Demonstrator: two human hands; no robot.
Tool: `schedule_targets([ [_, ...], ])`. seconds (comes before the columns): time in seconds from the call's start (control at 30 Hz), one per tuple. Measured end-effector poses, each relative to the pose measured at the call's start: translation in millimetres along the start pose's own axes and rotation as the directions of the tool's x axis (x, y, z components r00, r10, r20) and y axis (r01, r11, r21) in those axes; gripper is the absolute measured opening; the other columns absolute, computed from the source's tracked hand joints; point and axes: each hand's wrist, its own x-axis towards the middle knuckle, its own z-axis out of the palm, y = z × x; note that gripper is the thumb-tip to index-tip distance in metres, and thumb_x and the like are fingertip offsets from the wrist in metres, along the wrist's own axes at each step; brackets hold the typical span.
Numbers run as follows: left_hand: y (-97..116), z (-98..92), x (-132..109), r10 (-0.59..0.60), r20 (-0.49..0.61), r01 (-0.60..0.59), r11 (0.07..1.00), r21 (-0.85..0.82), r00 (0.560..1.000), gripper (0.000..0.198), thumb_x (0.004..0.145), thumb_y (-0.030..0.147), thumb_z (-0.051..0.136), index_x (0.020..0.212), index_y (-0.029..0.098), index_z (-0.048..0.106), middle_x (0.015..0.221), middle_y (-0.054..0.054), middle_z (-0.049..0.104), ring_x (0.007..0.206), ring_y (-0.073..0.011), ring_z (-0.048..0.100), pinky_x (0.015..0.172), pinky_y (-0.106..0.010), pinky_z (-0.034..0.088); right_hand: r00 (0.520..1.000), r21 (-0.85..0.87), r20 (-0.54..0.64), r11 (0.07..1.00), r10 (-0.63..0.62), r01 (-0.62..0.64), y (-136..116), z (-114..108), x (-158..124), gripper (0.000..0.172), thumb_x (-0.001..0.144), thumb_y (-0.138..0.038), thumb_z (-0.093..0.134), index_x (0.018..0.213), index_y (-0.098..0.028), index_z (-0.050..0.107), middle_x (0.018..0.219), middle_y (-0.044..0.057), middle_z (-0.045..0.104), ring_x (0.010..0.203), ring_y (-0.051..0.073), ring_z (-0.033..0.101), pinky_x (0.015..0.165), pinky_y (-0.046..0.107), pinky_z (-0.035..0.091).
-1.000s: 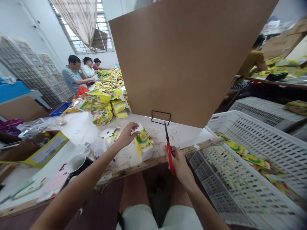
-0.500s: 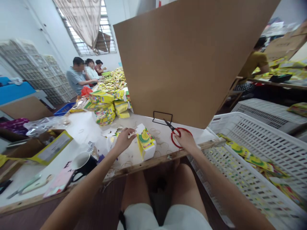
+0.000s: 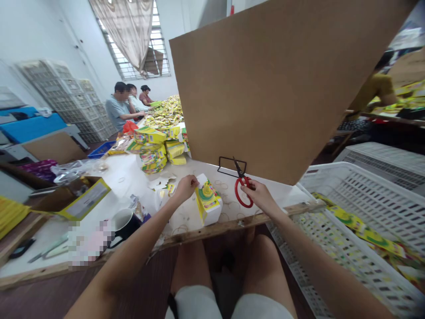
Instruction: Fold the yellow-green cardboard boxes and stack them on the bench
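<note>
My right hand (image 3: 260, 195) grips a pair of scissors (image 3: 241, 174) by one red handle. Their dark blades point up and away over the table. Closed fingers of my left hand (image 3: 186, 188) are at the upper left edge of a yellow and white carton (image 3: 208, 201). A white flap stands up at that edge. Whether those fingertips pinch the flap or something small is hidden from me. The carton sits near the table's front edge, between my hands. Thin rubber bands (image 3: 229, 204) lie around it, and paper scraps (image 3: 162, 181) lie behind my left hand.
A large cardboard sheet (image 3: 259, 97) stands behind a black wire frame (image 3: 232, 166). Stacked yellow packs (image 3: 152, 150) are at the back left. A dark mug (image 3: 124, 226) and an opened box (image 3: 83, 199) stand left. A white plastic crate (image 3: 345, 170) is right. Several people sit further off.
My left fingers have closed together by the carton's flap. The scissors have turned more upright, and my right hand's hold on the handle has shifted. The whole view has swung slightly left.
</note>
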Motion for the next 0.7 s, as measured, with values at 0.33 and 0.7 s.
schedule_targets([
  [0.33,-33.3,-25.7,27.4,0.061,0.368,-0.007,0.989,-0.146,0.928,0.025,0.09,0.03,0.057,0.107,0.013,0.059,0.103,-0.007,0.062,0.085,-0.019,0.063,0.072,-0.035,0.055,0.743,0.455,0.669,0.781,0.017,-0.428,-53.0,91.4,-140.5,0.024,0.064,-0.022,0.061,0.087,-0.017,0.063,0.079,0.003,0.065,0.062,0.013,0.057,0.051,0.02,0.042],
  [0.7,-4.6,-21.0,42.7,0.08,0.395,-0.073,0.997,-0.034,0.915,0.027,0.09,0.031,0.057,0.111,0.014,0.058,0.111,-0.008,0.06,0.093,-0.0212,0.061,0.078,-0.039,0.054,0.772,0.147,0.612,0.936,0.169,-0.321,-40.0,181.9,-87.1,0.012,0.069,-0.013,0.058,0.06,-0.017,0.053,0.045,-0.007,0.046,0.038,0.008,0.039,0.043,0.02,0.03],
])
